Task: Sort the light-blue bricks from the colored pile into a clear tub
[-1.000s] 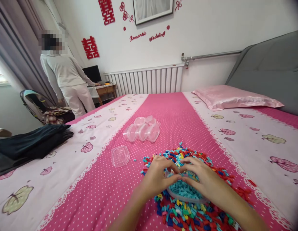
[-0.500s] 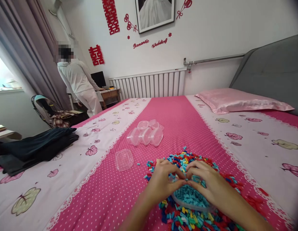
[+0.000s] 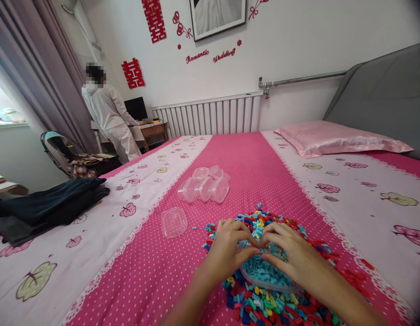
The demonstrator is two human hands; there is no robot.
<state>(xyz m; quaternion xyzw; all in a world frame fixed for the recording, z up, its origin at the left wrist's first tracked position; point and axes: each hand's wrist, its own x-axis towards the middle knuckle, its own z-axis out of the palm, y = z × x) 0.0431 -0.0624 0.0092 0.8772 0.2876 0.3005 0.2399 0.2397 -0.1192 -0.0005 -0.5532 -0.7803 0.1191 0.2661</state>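
A clear plastic container full of light-blue toy bricks sits in a loose pile of small coloured bricks on the bed. Over its far part, my left hand is curled with thumb and index finger close together. My right hand mirrors it from the other side, its fingers bent in a pinch. The fingertips of both hands are very near each other. Whatever they hold is too small to make out.
An empty clear lid or tray lies left of the pile, and several clear containers stand behind it. Dark folded clothes lie on the left. A pink pillow is at the right. A person stands by a desk.
My fingertips, which met over the container, have parted slightly. The container stays in place. The view has tilted a little, and the person at the desk has shifted slightly.
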